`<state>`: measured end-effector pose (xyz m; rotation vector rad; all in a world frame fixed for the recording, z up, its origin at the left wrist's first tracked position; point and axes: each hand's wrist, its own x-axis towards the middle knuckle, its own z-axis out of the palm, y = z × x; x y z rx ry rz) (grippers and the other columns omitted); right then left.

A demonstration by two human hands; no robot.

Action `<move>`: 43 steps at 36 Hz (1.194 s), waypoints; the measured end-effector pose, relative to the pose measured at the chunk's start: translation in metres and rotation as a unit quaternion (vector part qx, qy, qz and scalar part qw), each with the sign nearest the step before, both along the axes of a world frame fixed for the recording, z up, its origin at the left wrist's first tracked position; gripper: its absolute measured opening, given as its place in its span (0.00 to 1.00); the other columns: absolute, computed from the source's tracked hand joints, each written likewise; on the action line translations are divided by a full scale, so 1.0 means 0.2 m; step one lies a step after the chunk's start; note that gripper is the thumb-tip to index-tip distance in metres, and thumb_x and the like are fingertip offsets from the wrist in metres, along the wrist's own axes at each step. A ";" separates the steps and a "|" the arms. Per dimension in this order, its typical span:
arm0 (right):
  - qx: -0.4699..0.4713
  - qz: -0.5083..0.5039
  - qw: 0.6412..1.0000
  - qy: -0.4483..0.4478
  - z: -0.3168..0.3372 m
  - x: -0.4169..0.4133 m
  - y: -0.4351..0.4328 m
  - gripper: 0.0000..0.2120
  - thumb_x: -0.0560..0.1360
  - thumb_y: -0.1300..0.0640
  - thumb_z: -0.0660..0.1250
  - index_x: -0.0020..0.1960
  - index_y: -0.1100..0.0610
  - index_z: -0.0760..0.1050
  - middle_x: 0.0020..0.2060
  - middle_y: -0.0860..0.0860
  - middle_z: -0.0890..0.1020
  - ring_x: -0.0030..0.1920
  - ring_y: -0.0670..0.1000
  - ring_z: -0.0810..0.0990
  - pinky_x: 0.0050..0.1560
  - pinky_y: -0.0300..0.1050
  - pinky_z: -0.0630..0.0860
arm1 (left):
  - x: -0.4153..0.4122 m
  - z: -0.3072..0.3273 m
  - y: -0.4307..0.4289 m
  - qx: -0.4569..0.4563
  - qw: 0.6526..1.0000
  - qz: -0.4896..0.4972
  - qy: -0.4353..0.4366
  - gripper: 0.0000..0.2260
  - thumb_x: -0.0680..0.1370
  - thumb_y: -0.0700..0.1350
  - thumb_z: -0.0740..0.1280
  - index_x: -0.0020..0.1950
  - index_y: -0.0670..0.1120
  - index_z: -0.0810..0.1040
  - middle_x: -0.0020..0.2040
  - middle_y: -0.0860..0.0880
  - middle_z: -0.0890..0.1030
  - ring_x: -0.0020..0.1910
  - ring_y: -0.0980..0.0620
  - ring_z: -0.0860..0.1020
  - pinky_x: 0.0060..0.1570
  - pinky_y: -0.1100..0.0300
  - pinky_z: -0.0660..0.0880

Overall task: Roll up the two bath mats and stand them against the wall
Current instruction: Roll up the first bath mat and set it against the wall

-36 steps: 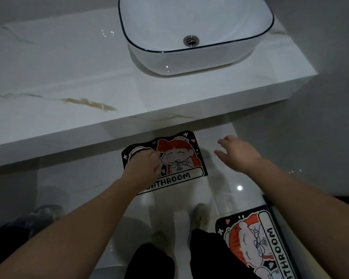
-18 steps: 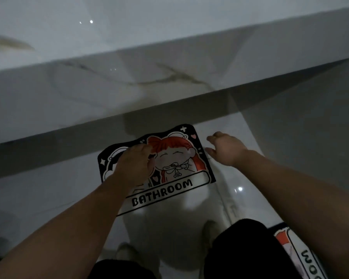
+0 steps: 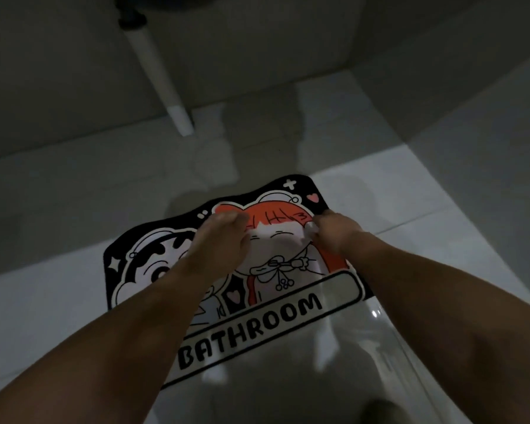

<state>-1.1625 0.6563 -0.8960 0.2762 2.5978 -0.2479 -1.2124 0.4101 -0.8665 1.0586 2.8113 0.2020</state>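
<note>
One bath mat (image 3: pixel 266 316) lies flat on the pale floor tiles. It has a black border, cartoon figures with orange hair and the word BATHROOM. My left hand (image 3: pixel 224 237) rests on its upper middle, fingers curled down, near the far edge. My right hand (image 3: pixel 331 232) is at the mat's right edge, fingers curled too. No part of the mat looks lifted, and I cannot tell whether either hand grips it. The second mat is out of view.
A white drain pipe (image 3: pixel 162 75) slants down to the floor behind the mat, under a dark fitting (image 3: pixel 132 21). A grey wall (image 3: pixel 257 41) runs along the back and another wall (image 3: pixel 487 87) on the right. A foot (image 3: pixel 380 408) shows at the bottom.
The view has dropped under the counter, so the sink and the second mat are gone from sight. My right hand has moved left onto the mat's right edge; my left hand stays on the mat.
</note>
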 end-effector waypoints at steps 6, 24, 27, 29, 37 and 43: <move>-0.011 -0.086 0.996 -0.036 -0.22 0.17 0.05 0.15 0.73 0.54 0.62 0.57 0.57 0.75 0.55 0.62 0.75 0.53 0.62 0.75 0.56 0.53 0.75 | 0.05 -0.11 0.01 -0.005 0.999 -0.050 -0.017 0.21 0.74 0.48 0.57 0.58 0.36 0.77 0.50 0.38 0.81 0.47 0.39 0.80 0.49 0.48 0.77; -0.020 -0.324 0.945 0.025 -0.41 0.20 0.10 0.16 0.71 0.61 0.64 0.58 0.63 0.70 0.56 0.63 0.75 0.58 0.64 0.73 0.56 0.52 0.72 | 0.06 -0.23 -0.04 0.018 0.998 -0.043 -0.034 0.20 0.72 0.39 0.70 0.63 0.35 0.74 0.59 0.36 0.78 0.56 0.37 0.77 0.58 0.45 0.72; -0.014 -0.316 0.948 0.030 -0.40 0.17 0.08 0.11 0.72 0.59 0.64 0.52 0.61 0.76 0.52 0.62 0.79 0.55 0.62 0.76 0.52 0.48 0.74 | 0.05 -0.22 -0.03 0.024 0.998 -0.031 -0.041 0.20 0.73 0.39 0.68 0.64 0.36 0.74 0.59 0.37 0.78 0.56 0.37 0.77 0.59 0.46 0.72; -0.019 -0.307 0.950 0.049 -0.38 0.15 0.07 0.09 0.72 0.57 0.65 0.49 0.60 0.77 0.49 0.60 0.81 0.51 0.61 0.79 0.49 0.48 0.76 | 0.04 -0.21 -0.03 0.027 0.998 -0.032 -0.036 0.20 0.73 0.41 0.64 0.65 0.37 0.74 0.59 0.38 0.78 0.56 0.38 0.77 0.58 0.46 0.72; -0.087 -0.188 0.977 0.054 -0.28 0.09 -0.02 0.12 0.73 0.56 0.67 0.47 0.60 0.66 0.48 0.61 0.78 0.48 0.60 0.79 0.41 0.44 0.70 | 0.01 -0.19 -0.02 0.047 0.997 -0.059 0.001 0.20 0.68 0.41 0.63 0.59 0.37 0.77 0.53 0.40 0.80 0.51 0.38 0.79 0.52 0.47 0.76; -0.065 -0.089 0.985 0.130 -0.06 -0.01 -0.03 0.13 0.76 0.61 0.63 0.57 0.61 0.63 0.45 0.61 0.79 0.40 0.59 0.76 0.37 0.47 0.69 | -0.04 -0.05 0.06 0.075 0.995 -0.036 0.053 0.14 0.68 0.38 0.71 0.53 0.41 0.77 0.50 0.44 0.79 0.48 0.42 0.77 0.45 0.52 0.74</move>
